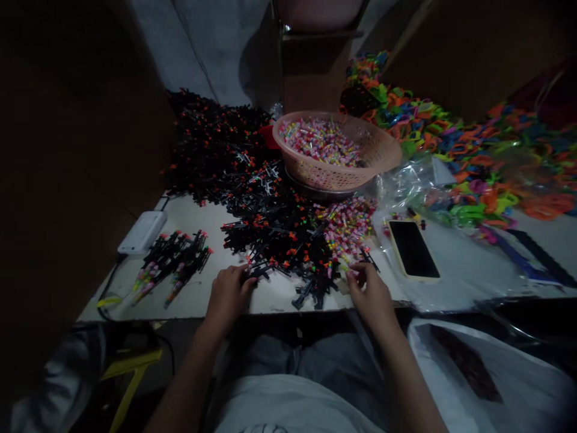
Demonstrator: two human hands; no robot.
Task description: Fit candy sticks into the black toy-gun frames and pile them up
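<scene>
My left hand [229,294] is at the near edge of the pile of black toy guns [274,225], most with orange tips. Its thumb and forefinger are closed at the end of one black toy gun [260,273]. My right hand [372,293] pinches a small pink and yellow-green tube [347,270], beside a loose heap of similar tubes [349,225]. Between the hands, several black toy guns [315,291] lie near the table edge. At the left lie toy guns with colourful tubes attached [169,258], in two groups.
A pink basket [315,171] of small colourful tubes stands behind the heap. On the right are a phone [413,249], clear plastic bags [469,264] and a pile of bright plastic pieces [473,159]. A white box with a cable [143,231] sits at the left edge.
</scene>
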